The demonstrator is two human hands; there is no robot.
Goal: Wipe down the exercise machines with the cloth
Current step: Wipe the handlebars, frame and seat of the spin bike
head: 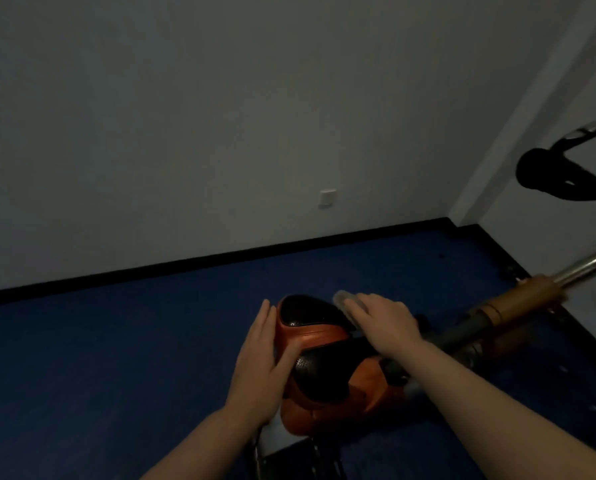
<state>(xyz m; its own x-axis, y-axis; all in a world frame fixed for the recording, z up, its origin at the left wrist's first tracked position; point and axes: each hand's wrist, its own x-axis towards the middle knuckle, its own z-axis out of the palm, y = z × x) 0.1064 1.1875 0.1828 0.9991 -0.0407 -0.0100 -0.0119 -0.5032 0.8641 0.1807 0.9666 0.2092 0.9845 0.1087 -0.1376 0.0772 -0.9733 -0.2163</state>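
One orange-and-black padded bike saddle (310, 327), one pale folded cloth (345, 299), two bare hands, one white wall socket (327, 197), one black foam handlebar (546, 174).

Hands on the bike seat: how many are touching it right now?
2. The left hand rests flat against the seat's left side; the right hand presses the cloth on its right edge.

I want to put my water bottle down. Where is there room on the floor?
The blue floor is bare between the left hand and the black baseboard. It's crowded right of the orange seat, where the right hand presses the cloth beside the machine's bar.
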